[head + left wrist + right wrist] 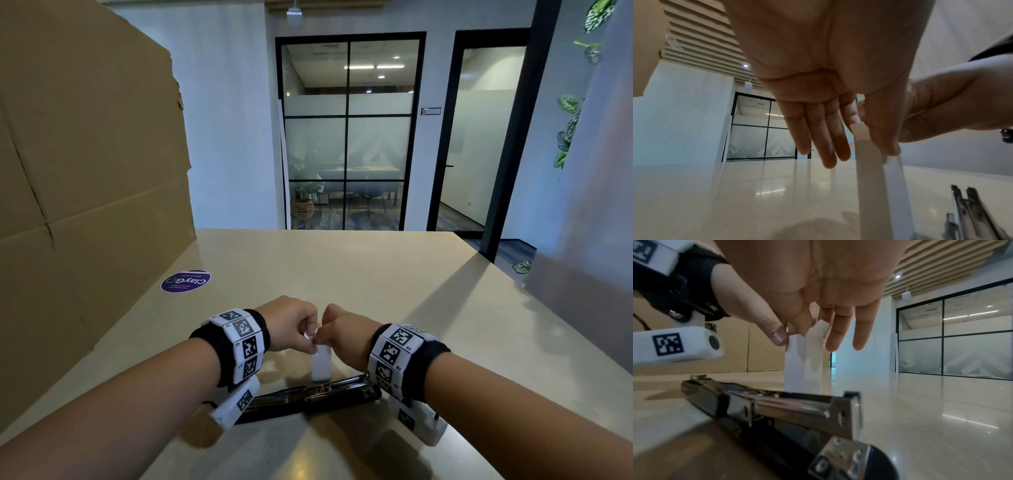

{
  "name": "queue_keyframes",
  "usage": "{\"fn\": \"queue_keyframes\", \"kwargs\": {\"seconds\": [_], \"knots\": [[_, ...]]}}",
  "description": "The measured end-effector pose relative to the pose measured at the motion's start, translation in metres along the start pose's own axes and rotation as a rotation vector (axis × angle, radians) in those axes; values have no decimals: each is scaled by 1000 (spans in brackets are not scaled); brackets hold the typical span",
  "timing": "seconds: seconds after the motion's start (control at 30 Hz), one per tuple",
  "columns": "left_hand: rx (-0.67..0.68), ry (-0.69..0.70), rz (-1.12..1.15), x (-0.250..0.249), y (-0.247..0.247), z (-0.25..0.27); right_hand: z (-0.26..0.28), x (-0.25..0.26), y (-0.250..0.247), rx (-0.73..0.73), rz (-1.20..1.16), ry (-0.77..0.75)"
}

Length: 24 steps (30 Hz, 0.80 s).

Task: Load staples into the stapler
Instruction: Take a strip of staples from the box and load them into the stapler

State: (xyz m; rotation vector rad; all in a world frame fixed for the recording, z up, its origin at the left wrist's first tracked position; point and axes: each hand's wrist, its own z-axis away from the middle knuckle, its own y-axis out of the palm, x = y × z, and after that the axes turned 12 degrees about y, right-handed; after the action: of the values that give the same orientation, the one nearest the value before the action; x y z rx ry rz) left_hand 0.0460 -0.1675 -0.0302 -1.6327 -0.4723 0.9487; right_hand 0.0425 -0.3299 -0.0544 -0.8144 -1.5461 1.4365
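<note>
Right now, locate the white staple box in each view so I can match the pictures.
Head: white staple box stands upright at lower centre, below both hands, behind the opened stapler.
Left wrist: lower right, under the thumb.
Right wrist: centre, behind the stapler.
Shared landmark: the black-framed glass partition.

Black and chrome stapler [310, 399] lying opened flat on table, small white staple box [321, 366] upright just behind
</note>
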Motion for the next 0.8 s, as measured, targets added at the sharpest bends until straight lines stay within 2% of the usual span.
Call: {"fn": "queue_keyframes", "kwargs": {"seconds": [0.37, 0.53, 0.8], "knots": [[-14, -54, 49, 2, 4, -1, 1, 17, -8, 160, 92, 128], [-43, -76, 87, 2, 5, -1, -5, 11, -4, 165, 64, 80], [-53, -72, 50, -1, 7, -3, -11, 19, -5, 204, 251, 88]]}}
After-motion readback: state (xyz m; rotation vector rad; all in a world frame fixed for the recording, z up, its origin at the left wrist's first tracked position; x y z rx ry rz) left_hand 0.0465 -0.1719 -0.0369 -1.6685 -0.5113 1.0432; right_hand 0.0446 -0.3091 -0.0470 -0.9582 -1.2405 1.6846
